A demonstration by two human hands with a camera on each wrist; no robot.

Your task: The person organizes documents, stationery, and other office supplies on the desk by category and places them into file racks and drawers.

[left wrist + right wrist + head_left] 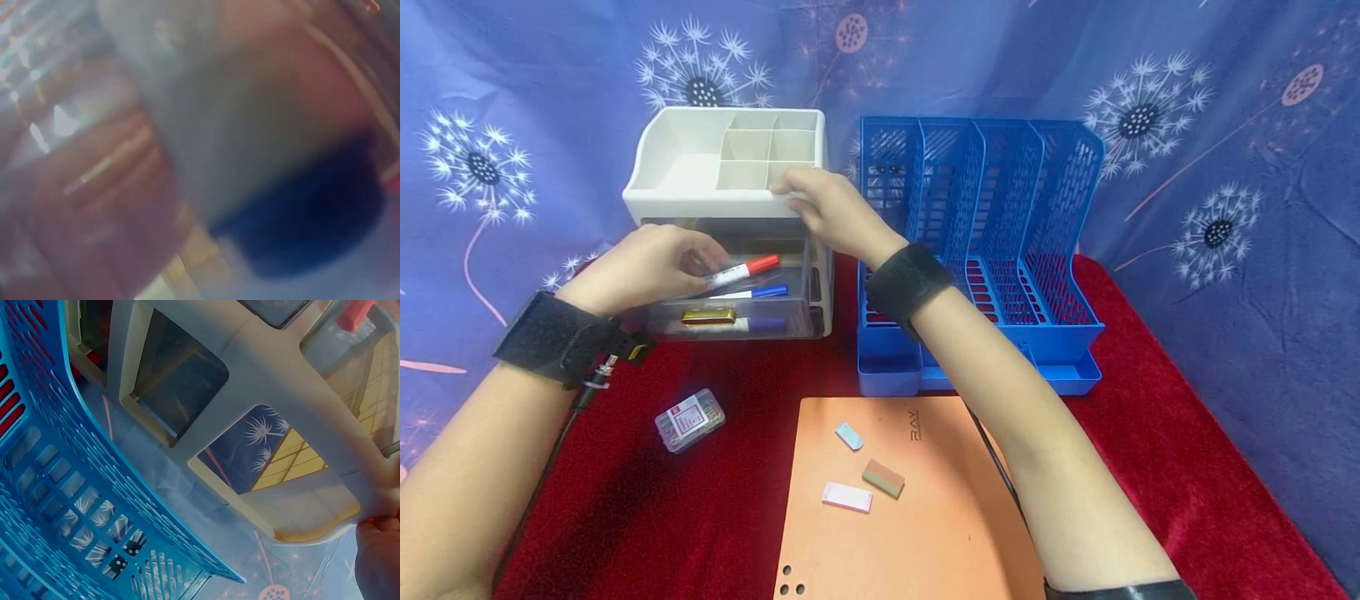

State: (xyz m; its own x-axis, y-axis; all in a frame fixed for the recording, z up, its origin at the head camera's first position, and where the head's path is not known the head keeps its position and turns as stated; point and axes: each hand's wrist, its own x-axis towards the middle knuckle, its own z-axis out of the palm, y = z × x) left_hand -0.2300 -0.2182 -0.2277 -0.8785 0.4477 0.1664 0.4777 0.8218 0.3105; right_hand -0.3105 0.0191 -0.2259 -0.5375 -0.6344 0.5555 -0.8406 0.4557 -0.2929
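Observation:
A white desk organizer (700,203) with compartments on top has its clear drawer (670,321) pulled out. My left hand (651,262) reaches into the drawer, fingers curled at the white end of a red-capped marker (748,268), which they appear to pinch. Below it lie a blue-capped marker (767,292), a purple-capped marker (766,323) and a shiny gold item (708,317). The left wrist view is blurred and shows a pale cylinder with a dark blue end (306,212). My right hand (831,208) grips the organizer's top front right corner, also seen in the right wrist view.
Right of the organizer stands a blue mesh file rack (981,333). A clear small case (690,421) lies on the red cloth (730,500). An orange board (925,533) carries a light blue piece (849,436), a brown block (883,478) and a pink-white block (847,497).

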